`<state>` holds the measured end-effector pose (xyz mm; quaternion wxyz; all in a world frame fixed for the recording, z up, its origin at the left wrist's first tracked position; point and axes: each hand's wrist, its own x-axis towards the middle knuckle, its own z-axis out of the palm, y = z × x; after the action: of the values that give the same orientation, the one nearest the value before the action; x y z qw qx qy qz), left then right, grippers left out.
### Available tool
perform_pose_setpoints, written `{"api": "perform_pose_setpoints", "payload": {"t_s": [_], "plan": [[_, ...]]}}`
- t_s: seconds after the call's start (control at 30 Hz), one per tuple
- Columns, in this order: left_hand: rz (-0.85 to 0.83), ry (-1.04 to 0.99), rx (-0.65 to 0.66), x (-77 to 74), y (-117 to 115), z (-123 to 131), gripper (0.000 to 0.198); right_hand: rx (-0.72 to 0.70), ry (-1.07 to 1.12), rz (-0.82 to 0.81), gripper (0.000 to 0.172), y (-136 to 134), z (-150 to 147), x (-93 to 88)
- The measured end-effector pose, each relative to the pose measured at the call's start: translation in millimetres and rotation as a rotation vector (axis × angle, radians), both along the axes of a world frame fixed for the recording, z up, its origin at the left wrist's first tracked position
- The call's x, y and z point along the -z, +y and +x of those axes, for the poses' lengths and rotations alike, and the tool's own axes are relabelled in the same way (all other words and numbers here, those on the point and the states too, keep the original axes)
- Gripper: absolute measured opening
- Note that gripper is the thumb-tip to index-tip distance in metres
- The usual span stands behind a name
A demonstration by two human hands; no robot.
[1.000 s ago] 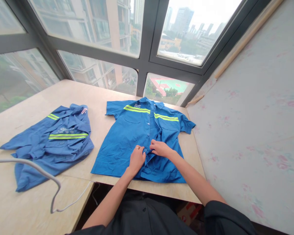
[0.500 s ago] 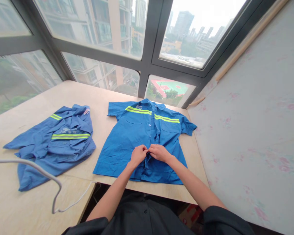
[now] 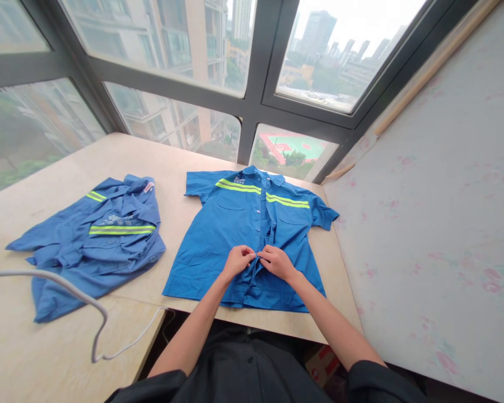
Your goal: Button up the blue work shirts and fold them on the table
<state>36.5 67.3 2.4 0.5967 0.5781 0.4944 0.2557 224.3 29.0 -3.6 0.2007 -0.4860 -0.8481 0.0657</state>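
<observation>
A blue short-sleeved work shirt [image 3: 210,240] lies spread out front side up, its collar toward the window. Yellow-green reflective stripes cross its chest, and white buttons run down the upper part of the front opening. My left hand [image 3: 238,261] pinches the front edge of the shirt low on the opening. Right beside it, my right hand [image 3: 276,262] is closed on the other front edge, its fingertips almost meeting those of the left. The cloth is bunched up under both hands. Whether a button is between the fingertips is too small to tell.
A second blue work jacket [image 3: 121,249] lies crumpled at the left on the wooden tabletop [image 3: 172,159]. A grey cable [image 3: 67,284] loops over the table's left front. Windows stand behind, and a flowered wall [image 3: 424,212] borders the right side.
Both hands stay at the same place on the front opening. The right hand's fingers have lifted and shifted slightly. The view has moved a little.
</observation>
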Motion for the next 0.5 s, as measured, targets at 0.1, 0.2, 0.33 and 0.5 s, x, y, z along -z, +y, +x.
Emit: {"api": "perform_pose_setpoints", "payload": {"t_s": [0.1, 0.2, 0.33, 0.5], "plan": [[-0.021, -0.027, -0.008, -0.5, -0.6, -0.6, 0.009, 0.011, 0.014, 0.02, 0.023, -2.9, -0.2, 1.1], [-0.029, -0.042, -0.017, -0.2, -1.2, -0.7, 0.009, 0.023, 0.022, 0.029, 0.024, -4.5, -1.0, 1.8], [-0.031, -0.058, -0.027, 2.3, -2.8, -0.9, 0.009, 0.056, 0.026, 0.038, 0.024, -3.9, -1.7, 3.0], [-0.054, -0.078, -0.027, 5.7, -4.1, -2.0, 0.01, 0.087, -0.001, 0.042, 0.027, -2.8, -4.5, 2.4]]}}
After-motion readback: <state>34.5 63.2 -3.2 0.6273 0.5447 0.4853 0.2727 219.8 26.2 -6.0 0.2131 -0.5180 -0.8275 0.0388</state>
